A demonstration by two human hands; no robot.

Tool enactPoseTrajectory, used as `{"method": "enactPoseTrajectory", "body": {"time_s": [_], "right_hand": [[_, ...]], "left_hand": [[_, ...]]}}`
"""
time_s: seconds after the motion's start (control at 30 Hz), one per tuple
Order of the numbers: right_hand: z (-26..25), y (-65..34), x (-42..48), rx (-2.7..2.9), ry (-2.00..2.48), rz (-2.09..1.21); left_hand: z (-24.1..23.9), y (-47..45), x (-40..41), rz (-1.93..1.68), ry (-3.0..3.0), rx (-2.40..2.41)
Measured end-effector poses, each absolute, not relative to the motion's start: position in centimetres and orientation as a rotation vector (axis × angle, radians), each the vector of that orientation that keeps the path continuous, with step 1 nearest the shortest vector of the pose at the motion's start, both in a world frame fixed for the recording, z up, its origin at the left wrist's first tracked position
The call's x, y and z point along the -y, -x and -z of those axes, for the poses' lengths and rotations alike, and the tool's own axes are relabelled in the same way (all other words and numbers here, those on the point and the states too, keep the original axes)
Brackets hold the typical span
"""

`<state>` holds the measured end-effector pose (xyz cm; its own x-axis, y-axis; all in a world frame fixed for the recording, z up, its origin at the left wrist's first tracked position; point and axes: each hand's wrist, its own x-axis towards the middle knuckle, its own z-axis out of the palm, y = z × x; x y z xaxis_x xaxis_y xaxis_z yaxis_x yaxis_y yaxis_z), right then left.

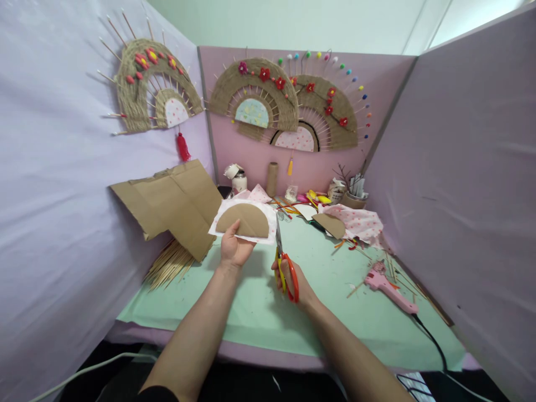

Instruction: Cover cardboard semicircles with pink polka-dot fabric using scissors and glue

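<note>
The left hand [238, 250] pinches a cardboard half-circle [252, 219] and patterned fabric [272, 216] at eleven o'clock, thumb seemingly steadying both, leaving the fabric's three-o'clock edge clear beside scissors [285, 258] gripped in the right hand [288, 276].

Between the right hand [305, 286] and the pink glue gun [391, 291], an open lane runs back from the near edge of the table [335, 329]. A black cord [433, 339] bars the near right corner, a cardboard sheet [180, 198] and bamboo sticks [168, 268] obstruct the left edge, and spotted fabric [358, 220] crowds the far right corner
</note>
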<state>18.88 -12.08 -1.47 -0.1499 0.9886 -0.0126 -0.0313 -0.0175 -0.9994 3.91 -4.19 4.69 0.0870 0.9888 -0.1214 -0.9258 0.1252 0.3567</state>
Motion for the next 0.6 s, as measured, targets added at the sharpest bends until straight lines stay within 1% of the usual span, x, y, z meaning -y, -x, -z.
{"method": "enactPoseTrajectory", "body": {"time_s": [0.6], "right_hand": [[1.27, -19.28, 12.41, 1.272, 1.189, -1.315]], "left_hand": [[-4.53, -3.71, 3.97, -1.419, -0.223, -0.373]]}}
